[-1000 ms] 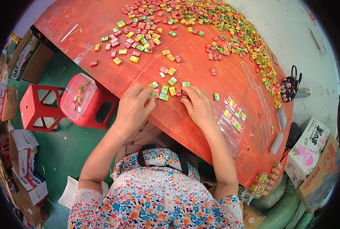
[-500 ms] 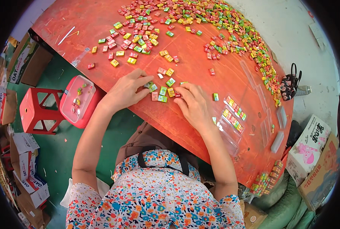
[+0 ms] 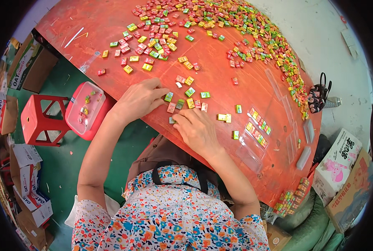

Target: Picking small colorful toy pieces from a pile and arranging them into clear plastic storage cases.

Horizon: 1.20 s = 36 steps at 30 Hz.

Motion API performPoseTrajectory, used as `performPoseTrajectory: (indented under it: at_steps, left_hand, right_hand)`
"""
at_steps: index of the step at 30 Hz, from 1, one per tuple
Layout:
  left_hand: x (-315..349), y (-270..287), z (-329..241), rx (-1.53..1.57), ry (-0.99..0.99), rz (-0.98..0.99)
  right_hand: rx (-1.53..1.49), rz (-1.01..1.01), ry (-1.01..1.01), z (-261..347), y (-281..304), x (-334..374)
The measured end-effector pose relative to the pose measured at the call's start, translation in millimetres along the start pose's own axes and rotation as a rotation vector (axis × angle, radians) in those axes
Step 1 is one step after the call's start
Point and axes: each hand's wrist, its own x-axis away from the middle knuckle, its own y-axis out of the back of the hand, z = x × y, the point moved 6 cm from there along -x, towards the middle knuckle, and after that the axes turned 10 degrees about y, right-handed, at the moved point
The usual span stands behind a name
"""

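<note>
Both my hands work over small candy-like boxes near the front edge of the red table. My left hand (image 3: 138,101) has its thumb and forefinger closed around the end of a small green box (image 3: 169,96). To its right, my right hand (image 3: 198,130) is bent low, its fingertips pinching a small pale green box (image 3: 172,120) mostly hidden by them. Between the hands lie a pink box (image 3: 171,107) and a darker green box (image 3: 180,104). A yellow box (image 3: 190,103) and several others sit just beyond, beside a white scrap (image 3: 179,85).
A large heap of small boxes (image 3: 236,21) covers the far side of the table (image 3: 82,46). At right, clear plastic trays (image 3: 250,158) lie near rows of boxes (image 3: 257,134). A red stool (image 3: 36,121) and a pink tub (image 3: 95,129) stand at left; cartons (image 3: 337,163) stand at right.
My right hand has moved left and nearer to me, onto the pale green box. Boxes it covered before now show to its right. My left hand has barely moved.
</note>
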Motion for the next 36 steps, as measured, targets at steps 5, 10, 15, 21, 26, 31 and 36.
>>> performPoseTrajectory:
  at_steps: [5, 10, 15, 21, 26, 31, 36]
  left_hand:
    - [-2, -2, -12, -0.059, -0.153, -0.112]
    - [8, -9, -5, -0.078, -0.131, -0.170]
    - [20, -2, -26, -0.086, -0.113, -0.367]
    - [24, -19, -36, -0.123, -0.076, -0.308]
    - [19, -22, -39, -0.092, -0.026, -0.327]
    - [12, -28, -40, -0.050, 0.046, -0.239]
    - [-1, -40, -40, 0.141, 0.118, -0.064]
  right_hand:
    - [-0.011, 0.042, -0.032, -1, -1, 1]
    - [-0.047, -0.014, -0.048, -11, 10, -3]
    - [0.086, 0.007, -0.033, -34, 6, -26]
    - [0.065, 0.048, -0.060, -38, 5, -18]
    - [0.036, -0.024, -0.156, -46, 31, 3]
    - [0.041, 0.090, -0.274, -63, 44, 24]
    - [0.028, 0.117, -0.256, -65, 33, 20]
